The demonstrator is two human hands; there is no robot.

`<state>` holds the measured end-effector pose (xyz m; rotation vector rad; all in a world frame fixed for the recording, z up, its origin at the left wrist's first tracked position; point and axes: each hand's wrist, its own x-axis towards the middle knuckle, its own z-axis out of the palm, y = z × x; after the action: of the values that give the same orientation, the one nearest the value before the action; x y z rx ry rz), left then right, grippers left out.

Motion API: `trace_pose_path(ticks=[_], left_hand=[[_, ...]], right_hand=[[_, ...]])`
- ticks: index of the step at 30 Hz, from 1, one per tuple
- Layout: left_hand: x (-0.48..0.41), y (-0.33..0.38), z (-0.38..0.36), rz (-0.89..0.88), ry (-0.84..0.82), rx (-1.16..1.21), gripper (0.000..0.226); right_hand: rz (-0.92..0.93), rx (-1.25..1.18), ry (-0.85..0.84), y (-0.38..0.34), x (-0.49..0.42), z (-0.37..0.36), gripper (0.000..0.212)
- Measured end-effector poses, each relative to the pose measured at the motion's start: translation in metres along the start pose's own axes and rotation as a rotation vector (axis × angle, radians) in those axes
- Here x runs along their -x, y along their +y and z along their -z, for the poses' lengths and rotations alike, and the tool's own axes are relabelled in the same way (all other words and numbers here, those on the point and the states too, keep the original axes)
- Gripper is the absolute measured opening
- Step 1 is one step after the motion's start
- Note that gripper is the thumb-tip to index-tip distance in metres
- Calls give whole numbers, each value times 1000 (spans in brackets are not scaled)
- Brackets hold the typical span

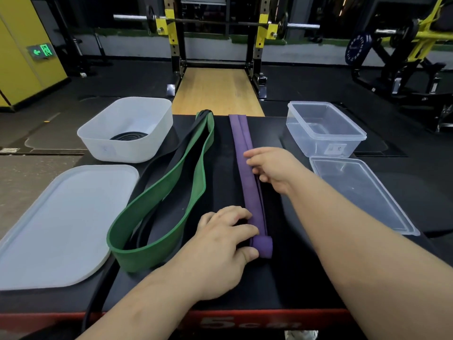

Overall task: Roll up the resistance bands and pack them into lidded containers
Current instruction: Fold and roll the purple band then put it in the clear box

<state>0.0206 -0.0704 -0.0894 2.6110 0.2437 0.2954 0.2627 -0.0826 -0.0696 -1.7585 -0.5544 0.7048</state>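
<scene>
A person's left hand [228, 238] pinches the small starter coil at the near end of a purple resistance band [241, 138] lying doubled and straight on a black pad [294, 266], the right hand [272, 168] resting fingertips on it further up; the soft, springy rubber seems likely to uncoil unless held

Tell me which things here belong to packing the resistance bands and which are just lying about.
Job: purple band, left hand gripping its rolled end, right hand resting on it; green band; loose black band; rolled black band in white tub; white lid; clear container; clear lid.
Lying about: squat rack; barbell; weight plate; exit sign.
</scene>
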Motion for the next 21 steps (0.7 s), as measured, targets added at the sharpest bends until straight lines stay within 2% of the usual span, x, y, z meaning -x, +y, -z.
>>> trace_pose_path(ticks=[6,10,13,16,18,21], left_hand=[[-4,1,5,0,-59,52,36],[-4,-1,4,-10,-50,61,37],[-5,-2,5,0,-55,66,37],[-6,-1,6,0,-56,68,35],[-6,0,6,-3,-62,71,35],[-4,-2,4,-7,-53,72,36]], right_hand=[[43,79,-58,-13,-55,-3,29],[27,143,-80,-22,-80,-12,25],[84,57,69,-23,-92,-12,37],[69,100,186,-10,-101,-3,30],[-5,162,172,-3,-103,0,34],[24,151,75,-11,-110,-5,39]])
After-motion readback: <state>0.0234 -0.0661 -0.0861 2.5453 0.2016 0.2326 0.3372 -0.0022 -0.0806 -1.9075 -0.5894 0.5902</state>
